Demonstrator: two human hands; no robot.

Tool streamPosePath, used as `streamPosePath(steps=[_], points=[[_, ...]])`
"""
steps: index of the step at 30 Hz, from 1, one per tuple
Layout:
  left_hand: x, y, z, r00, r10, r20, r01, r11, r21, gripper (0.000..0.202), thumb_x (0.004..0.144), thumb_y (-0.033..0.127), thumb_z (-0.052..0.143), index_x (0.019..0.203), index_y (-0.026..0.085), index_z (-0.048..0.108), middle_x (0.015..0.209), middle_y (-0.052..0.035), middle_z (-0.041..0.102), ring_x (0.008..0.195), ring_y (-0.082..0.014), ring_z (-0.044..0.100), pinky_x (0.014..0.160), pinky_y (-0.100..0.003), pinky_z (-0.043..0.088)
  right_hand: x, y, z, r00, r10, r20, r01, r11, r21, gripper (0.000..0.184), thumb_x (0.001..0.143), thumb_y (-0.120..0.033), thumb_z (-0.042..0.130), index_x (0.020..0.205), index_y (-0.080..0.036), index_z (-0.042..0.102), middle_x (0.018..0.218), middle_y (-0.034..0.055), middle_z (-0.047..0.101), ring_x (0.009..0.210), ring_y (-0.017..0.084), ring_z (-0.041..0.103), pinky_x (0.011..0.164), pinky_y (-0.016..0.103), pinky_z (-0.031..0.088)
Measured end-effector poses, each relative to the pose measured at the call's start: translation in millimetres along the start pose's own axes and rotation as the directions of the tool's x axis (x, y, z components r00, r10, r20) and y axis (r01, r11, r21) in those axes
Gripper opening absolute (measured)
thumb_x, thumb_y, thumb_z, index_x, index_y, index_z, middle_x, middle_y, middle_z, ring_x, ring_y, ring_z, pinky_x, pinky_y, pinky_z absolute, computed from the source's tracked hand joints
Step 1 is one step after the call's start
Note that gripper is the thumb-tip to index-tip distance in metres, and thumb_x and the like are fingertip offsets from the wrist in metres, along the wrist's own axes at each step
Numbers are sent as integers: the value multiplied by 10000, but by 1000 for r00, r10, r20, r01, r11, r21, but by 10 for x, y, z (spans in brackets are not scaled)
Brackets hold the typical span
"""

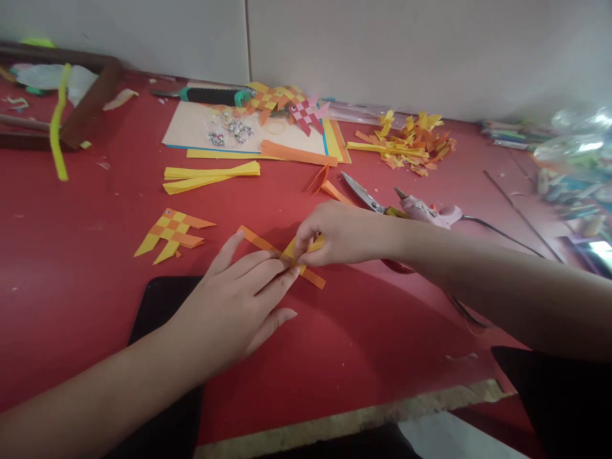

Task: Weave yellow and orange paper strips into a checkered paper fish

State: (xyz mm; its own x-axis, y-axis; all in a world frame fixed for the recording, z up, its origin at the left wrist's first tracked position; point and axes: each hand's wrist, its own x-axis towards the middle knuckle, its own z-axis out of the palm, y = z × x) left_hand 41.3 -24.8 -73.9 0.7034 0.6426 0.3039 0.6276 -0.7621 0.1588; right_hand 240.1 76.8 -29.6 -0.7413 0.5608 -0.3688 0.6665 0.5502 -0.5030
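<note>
My left hand [243,287] lies flat with its fingers spread, the fingertips pressing on an orange paper strip [258,238] on the red table. Its thumb points right, apart from the strip. My right hand [335,233] pinches a yellow paper strip [289,252] that crosses over the orange one; the fingers partly hide where they meet. Left of the hands rests a finished-looking woven paper fish [171,229] in orange and yellow checks. Just beyond my right hand are orange strips [335,191], one bent into a loop, and scissors [361,191], partly covered by my forearm.
A glue gun [428,211] with a cord lies right of the scissors. Yellow strips [210,175], a pile of paper scraps [415,143], stacked sheets [184,124] with a bag of beads or eyes, and a box cutter [215,96] lie behind. A black phone-like slab [165,299] sits under my left forearm.
</note>
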Motion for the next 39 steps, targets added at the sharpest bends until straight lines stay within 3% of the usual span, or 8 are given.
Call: streamPosePath(steps=[8, 19, 28, 39], points=[[-2, -2, 17, 1000, -8, 20, 8, 1000, 3, 348, 956, 303, 521, 1209, 115, 670, 1080, -85, 718, 1046, -280, 644, 1177, -560, 209, 2, 0, -1, 1000, -10, 8, 10, 1000, -1, 208, 774, -162, 622, 850, -241, 799, 871, -7, 786, 757, 135, 694, 701, 244, 488], [-10, 26, 12, 999, -29, 24, 29, 1000, 10, 327, 966, 302, 508, 1205, 148, 670, 1104, -94, 718, 1085, -301, 641, 1126, -583, 284, -29, 26, 35, 999, -12, -47, 11, 1000, -20, 170, 765, -181, 630, 841, -244, 768, 868, -19, 780, 775, 154, 700, 714, 273, 488], [-27, 29, 17, 999, -40, 35, 40, 999, 3, 344, 975, 307, 495, 1234, 145, 652, 1108, -85, 716, 1106, -297, 629, 1149, -565, 244, -61, 78, 77, 995, 10, -95, -13, 1000, -28, 100, 780, -191, 623, 764, -242, 708, 860, -1, 766, 821, 190, 710, 745, 322, 516], [-21, 23, 34, 999, -23, 29, 22, 999, 25, 343, 971, 302, 505, 1241, 145, 645, 1120, -65, 720, 1089, -288, 621, 1177, -566, 186, -65, 57, 70, 995, 46, -89, -48, 999, -14, 84, 808, -202, 640, 801, -244, 712, 895, -14, 762, 820, 176, 703, 728, 304, 508]])
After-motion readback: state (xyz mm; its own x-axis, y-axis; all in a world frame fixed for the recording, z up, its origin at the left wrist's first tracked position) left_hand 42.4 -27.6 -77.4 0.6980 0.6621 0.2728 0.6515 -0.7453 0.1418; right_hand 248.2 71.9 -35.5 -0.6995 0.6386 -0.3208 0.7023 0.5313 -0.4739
